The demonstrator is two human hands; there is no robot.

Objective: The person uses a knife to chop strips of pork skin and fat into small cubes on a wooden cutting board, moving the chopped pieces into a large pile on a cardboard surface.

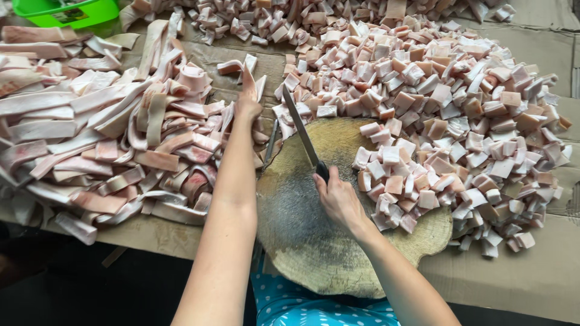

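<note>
Right hand (338,199) clenched on knife (301,130), blade pointing away-left; left hand (248,99) grasping pork strips (121,127).

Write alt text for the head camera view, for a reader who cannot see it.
A person's right hand holds a knife over a round wooden chopping block, while the left hand reaches into long pink meat strips. Cut cubes are heaped on the right.
</note>
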